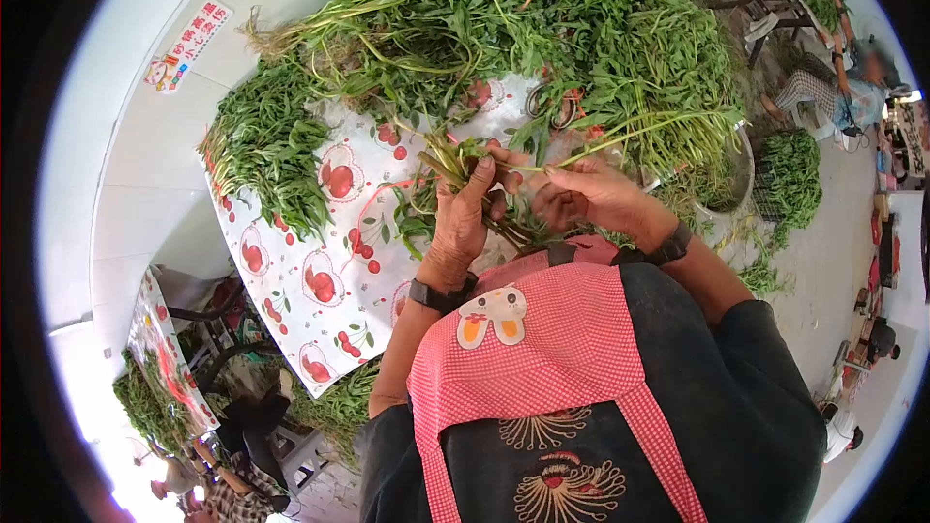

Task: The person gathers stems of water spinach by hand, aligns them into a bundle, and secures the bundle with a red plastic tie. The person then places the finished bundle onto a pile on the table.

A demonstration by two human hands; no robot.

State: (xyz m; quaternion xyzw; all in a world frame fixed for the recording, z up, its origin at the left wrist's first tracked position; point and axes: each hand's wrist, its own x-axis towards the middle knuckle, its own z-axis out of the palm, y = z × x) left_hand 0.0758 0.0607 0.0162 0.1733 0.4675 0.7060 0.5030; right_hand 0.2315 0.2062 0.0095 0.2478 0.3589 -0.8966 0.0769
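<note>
My left hand [463, 218] is closed around a small bunch of plant stems [441, 160], its thumb pressed over them. To its right, my right hand [599, 196] pinches a long, thin green stem [635, 131] that slants up and right. Both hands are over the near part of the table, close to the red checked apron [542, 329]. Just beyond them, a pair of scissors [552, 108] with dark handles lies on the cherry-patterned tablecloth [339, 179]. The cut ends of the bunch are partly hidden behind my fingers.
A large heap of leafy green stalks [562, 10] covers the far side of the table, with a neater pile [276, 140] at left. A round basin [741, 174] and a crate of greens [790, 174] stand at right. Other people sit at right and lower left.
</note>
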